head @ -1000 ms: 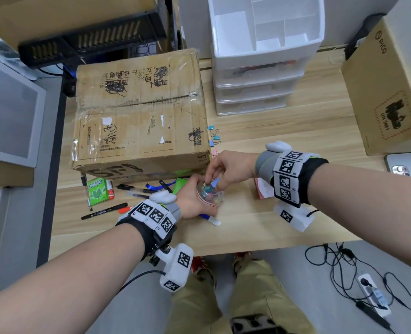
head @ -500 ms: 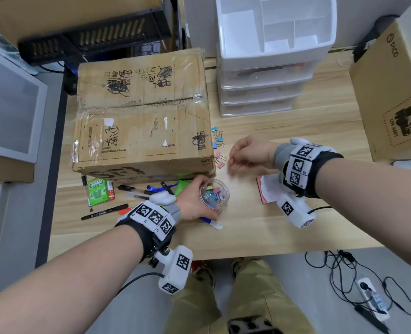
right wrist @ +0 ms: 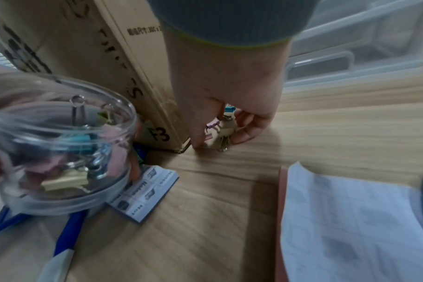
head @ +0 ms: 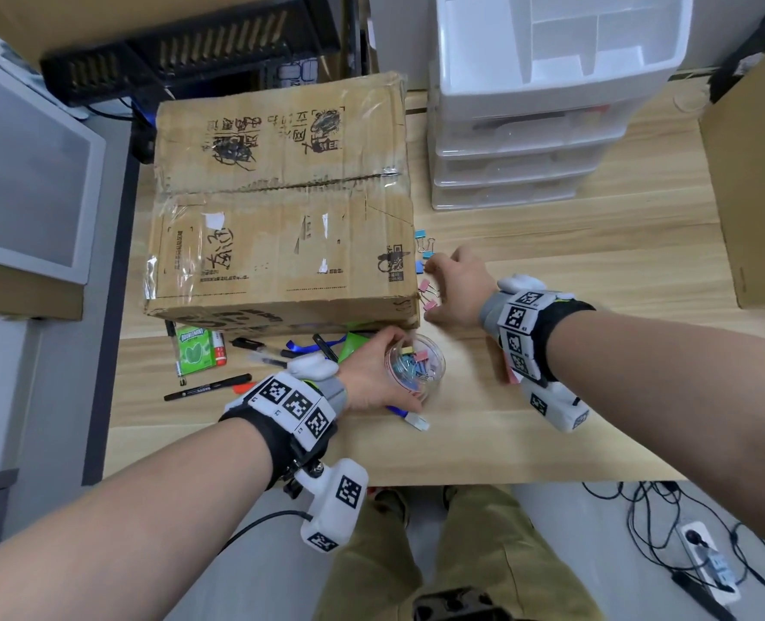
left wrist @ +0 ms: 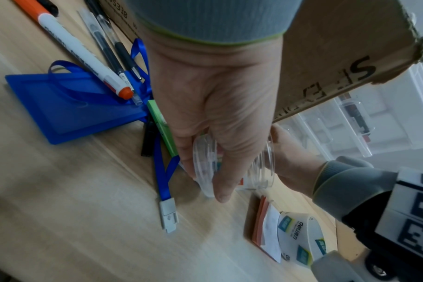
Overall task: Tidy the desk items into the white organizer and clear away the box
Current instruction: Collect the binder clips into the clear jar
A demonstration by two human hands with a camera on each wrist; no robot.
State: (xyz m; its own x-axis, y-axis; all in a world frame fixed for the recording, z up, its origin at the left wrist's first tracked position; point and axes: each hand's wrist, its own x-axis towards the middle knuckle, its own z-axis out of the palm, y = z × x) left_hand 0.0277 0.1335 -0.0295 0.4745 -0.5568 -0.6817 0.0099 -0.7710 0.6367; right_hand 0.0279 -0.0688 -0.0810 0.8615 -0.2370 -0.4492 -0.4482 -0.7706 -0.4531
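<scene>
A clear round plastic jar (head: 414, 367) is sitting low of centre in the head view, tilted and open-topped, holding a jumble of blue, pink and yellowish binder clips. The left hand (head: 371, 374) is curling its fingers and thumb round the jar's wall, holding it over the wooden bench (head: 551, 423). In the left wrist view the jar's ribbed transparent rim is showing between thumb and fingers.

Just right of the cardboard box (head: 282, 217), at mid-frame, loose binder clips (head: 426, 244) are lying on the bench along the box's side, blue ones higher, pink ones lower. The right hand (head: 459, 289) is reaching down onto them with fingers bent; in the right wrist view its fingertips are pinching clips against the bench right at the box's corner.

The white organizer (head: 546, 96), a stack of drawers with a divided top tray, is standing at upper right of the frame, well apart from both hands. The big box is filling the centre-left and crowding the clips. Below it, at lower left, are lying a green gum pack (head: 196, 354), black pens (head: 208, 387), a blue lanyard (left wrist: 164, 171) with a blue card holder (left wrist: 68, 106), and an orange-capped marker (left wrist: 85, 55). A pad of sticky notes (right wrist: 350, 229) is lying beneath the right wrist.
</scene>
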